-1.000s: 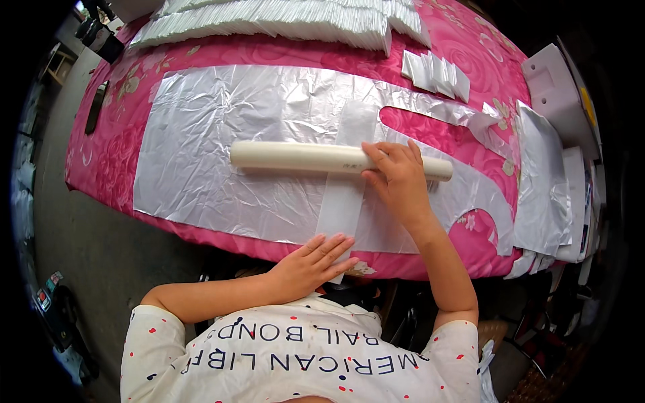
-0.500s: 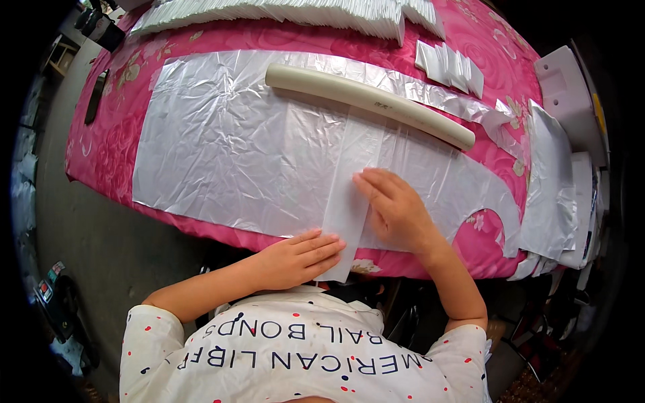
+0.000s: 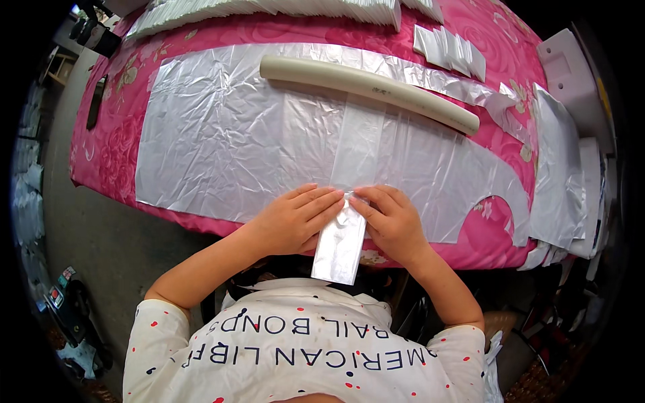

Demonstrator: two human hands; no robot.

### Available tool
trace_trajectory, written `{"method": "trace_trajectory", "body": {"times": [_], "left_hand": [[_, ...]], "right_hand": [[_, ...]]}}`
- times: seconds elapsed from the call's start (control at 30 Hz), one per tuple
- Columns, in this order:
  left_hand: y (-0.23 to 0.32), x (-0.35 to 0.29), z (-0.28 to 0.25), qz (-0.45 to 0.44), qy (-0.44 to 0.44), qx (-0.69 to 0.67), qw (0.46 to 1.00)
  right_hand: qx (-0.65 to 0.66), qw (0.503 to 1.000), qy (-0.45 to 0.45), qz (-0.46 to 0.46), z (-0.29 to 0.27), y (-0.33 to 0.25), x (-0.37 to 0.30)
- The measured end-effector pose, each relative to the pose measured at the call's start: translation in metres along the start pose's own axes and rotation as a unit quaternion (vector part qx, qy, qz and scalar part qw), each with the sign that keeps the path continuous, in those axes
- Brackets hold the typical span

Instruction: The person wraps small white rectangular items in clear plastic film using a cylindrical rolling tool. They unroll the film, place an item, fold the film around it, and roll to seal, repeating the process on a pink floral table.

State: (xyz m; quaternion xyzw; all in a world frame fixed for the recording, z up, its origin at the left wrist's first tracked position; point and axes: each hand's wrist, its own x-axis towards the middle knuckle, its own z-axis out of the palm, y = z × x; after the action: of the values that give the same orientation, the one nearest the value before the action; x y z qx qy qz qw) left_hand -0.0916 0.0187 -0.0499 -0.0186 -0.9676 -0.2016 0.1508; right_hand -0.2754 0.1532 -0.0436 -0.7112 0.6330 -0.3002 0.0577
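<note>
A white plastic bag folded into a narrow strip [image 3: 338, 250] lies in front of me, its near end hanging past the table edge. At its far end, the fingertips of my left hand [image 3: 292, 218] and my right hand [image 3: 395, 225] meet, closed on the fold from both sides. Beneath lies a wide, flat white plastic bag [image 3: 208, 141], crinkled, with a rounded cut-out at its right end. Across its far side rests a long cream-grey pipe [image 3: 369, 90]. Whether the strip is joined to the flat plastic beneath is hard to see.
A pink floral cloth [image 3: 107, 161] covers the table. Long rows of folded white plastic [image 3: 269, 8] stand at the back, with a small fanned stack [image 3: 449, 52] nearer. White plastic sheets [image 3: 556, 174] and a white foam box [image 3: 571, 80] flank the right. A dark phone-like object [image 3: 97, 104] lies left.
My left hand has moved up and right from the near part of the strip to its far end. The right hand has come slightly nearer, and the fingertips now meet at a fold.
</note>
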Motion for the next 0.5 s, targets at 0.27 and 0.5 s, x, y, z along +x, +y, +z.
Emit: {"method": "trace_trajectory", "body": {"times": [0.27,0.5], "left_hand": [[0.006,0.031,-0.016,-0.251,0.003,-0.209,0.945],[-0.005,0.032,-0.01,-0.173,0.153,-0.073,0.97]], "right_hand": [[0.104,0.978,0.063,0.167,-0.003,0.002,0.016],[0.234,0.885,-0.013,0.401,-0.014,0.008,0.042]]}}
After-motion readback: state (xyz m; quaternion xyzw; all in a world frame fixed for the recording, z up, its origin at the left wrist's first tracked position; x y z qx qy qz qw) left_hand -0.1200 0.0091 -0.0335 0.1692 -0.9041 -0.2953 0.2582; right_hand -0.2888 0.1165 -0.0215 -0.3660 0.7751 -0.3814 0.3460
